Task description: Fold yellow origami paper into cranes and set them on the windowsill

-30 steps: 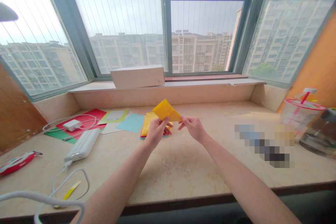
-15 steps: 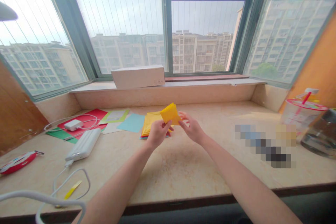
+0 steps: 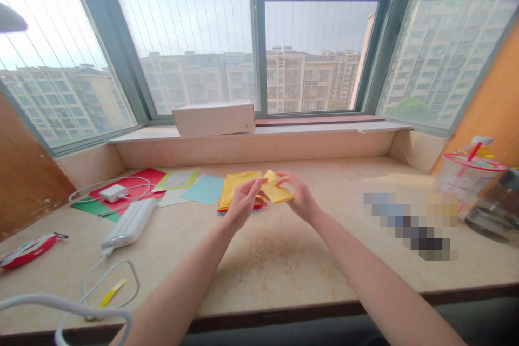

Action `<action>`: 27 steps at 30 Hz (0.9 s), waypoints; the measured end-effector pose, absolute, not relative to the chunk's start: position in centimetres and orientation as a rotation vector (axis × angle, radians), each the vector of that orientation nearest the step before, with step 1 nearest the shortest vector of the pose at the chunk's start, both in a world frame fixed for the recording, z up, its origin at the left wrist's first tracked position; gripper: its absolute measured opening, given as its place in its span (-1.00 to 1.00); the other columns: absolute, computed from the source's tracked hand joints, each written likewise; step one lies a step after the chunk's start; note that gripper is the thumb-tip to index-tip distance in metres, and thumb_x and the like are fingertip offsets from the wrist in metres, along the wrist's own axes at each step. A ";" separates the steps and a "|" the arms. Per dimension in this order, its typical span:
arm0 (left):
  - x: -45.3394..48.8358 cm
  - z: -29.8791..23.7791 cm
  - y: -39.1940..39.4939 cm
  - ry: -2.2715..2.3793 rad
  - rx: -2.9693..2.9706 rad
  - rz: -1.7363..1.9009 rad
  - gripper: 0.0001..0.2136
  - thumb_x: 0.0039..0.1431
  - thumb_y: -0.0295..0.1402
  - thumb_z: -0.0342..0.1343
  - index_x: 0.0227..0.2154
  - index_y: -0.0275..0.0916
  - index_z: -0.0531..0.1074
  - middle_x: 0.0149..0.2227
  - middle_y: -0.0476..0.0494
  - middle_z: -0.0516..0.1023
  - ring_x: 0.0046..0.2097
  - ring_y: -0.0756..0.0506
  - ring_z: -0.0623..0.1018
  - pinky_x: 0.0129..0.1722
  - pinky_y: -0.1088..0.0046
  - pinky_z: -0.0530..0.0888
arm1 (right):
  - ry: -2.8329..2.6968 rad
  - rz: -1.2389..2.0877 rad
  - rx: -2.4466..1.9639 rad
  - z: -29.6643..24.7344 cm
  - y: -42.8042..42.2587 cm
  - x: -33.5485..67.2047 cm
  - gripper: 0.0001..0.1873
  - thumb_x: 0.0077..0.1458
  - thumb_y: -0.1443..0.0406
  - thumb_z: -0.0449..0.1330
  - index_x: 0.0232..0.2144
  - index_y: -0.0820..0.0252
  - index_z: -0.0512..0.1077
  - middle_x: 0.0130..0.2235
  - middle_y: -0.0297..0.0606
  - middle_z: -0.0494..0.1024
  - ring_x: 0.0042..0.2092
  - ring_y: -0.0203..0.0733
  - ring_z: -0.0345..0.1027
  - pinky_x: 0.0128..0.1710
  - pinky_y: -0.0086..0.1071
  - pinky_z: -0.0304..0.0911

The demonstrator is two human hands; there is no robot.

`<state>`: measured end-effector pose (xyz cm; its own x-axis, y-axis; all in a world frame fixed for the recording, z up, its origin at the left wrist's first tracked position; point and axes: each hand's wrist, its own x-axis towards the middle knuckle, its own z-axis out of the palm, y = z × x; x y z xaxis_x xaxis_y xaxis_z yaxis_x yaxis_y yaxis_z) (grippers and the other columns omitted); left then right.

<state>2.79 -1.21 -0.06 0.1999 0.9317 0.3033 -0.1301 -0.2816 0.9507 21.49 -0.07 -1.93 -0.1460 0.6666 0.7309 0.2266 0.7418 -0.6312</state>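
A small folded sheet of yellow paper [image 3: 278,191] is held between both hands, just above the tabletop. My left hand [image 3: 243,200] pinches its left edge with thumb and forefinger. On the right side, my right hand [image 3: 303,201] grips the paper with bent fingers, some of them behind it. Partly behind my left hand lies a stack of coloured paper [image 3: 236,183], yellow on top, with red and blue edges showing underneath. Further left, a light blue sheet [image 3: 204,190] lies flat.
To the left are red paper [image 3: 156,175], a white charger [image 3: 113,193] with its cable, a white power bank [image 3: 130,223] and a red-and-white object [image 3: 30,251]. A white box [image 3: 214,120] rests on the sill. At right stands a lidded cup [image 3: 462,175] with a straw.
The yellow paper has turned and tipped lower, its broad face now to the right. My right hand's fingers have moved up around it, and my left hand has shifted slightly.
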 end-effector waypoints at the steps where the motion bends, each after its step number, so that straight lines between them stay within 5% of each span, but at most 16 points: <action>1: 2.9 -0.1 -1.1 0.852 1.432 1.343 -0.60 0.11 -0.08 0.17 -0.14 -0.31 0.53 -0.35 -0.16 0.58 -0.41 -0.05 0.56 -0.44 0.46 0.51 | -1.741 0.386 -0.705 -2.0 -0.1 21.3 -0.79 0.02 0.31 0.31 -0.23 0.10 0.49 0.06 -0.11 0.45 0.11 -0.04 0.33 0.14 -0.11 0.19; 6: 3.1 -0.2 -0.8 0.918 1.408 1.489 -0.69 0.05 -0.19 0.24 -0.21 -0.29 0.53 -0.25 -0.17 0.60 -0.26 -0.09 0.58 -0.27 0.42 0.53 | -1.860 0.264 -0.653 -2.3 -0.1 20.8 -0.76 0.05 0.31 0.32 -0.17 0.01 0.53 0.19 -0.16 0.28 0.20 -0.04 0.21 0.19 -0.09 0.16; 11: 3.0 0.0 -1.0 0.850 1.338 1.442 -0.39 0.03 -0.20 0.27 0.14 -0.17 0.25 -0.29 -0.08 0.60 -0.35 -0.04 0.58 -0.35 0.44 0.51 | -1.789 0.291 -0.660 -1.9 -0.4 20.9 -0.87 0.17 0.22 0.22 -0.30 0.04 0.57 0.14 -0.16 0.33 0.16 -0.06 0.26 0.15 -0.10 0.20; 17: 2.8 0.0 -1.2 0.835 1.460 1.299 -0.67 0.07 -0.15 0.23 -0.21 -0.30 0.47 -0.26 -0.18 0.57 -0.32 -0.05 0.57 -0.37 0.50 0.49 | -1.607 0.444 -0.755 -1.1 -0.6 20.9 -0.77 0.20 0.14 0.17 -0.28 0.09 0.57 -0.09 -0.17 0.51 0.01 -0.09 0.38 0.08 -0.17 0.25; 27: 3.7 -0.1 -1.9 0.864 1.644 1.227 -0.66 0.07 -0.13 0.23 -0.24 -0.32 0.48 -0.40 -0.14 0.57 -0.45 -0.03 0.56 -0.53 0.53 0.45 | -1.368 0.554 -0.844 -1.6 0.5 20.9 -0.75 0.06 0.12 0.26 -0.37 0.20 0.55 -0.19 -0.14 0.51 -0.14 -0.08 0.43 -0.11 -0.23 0.36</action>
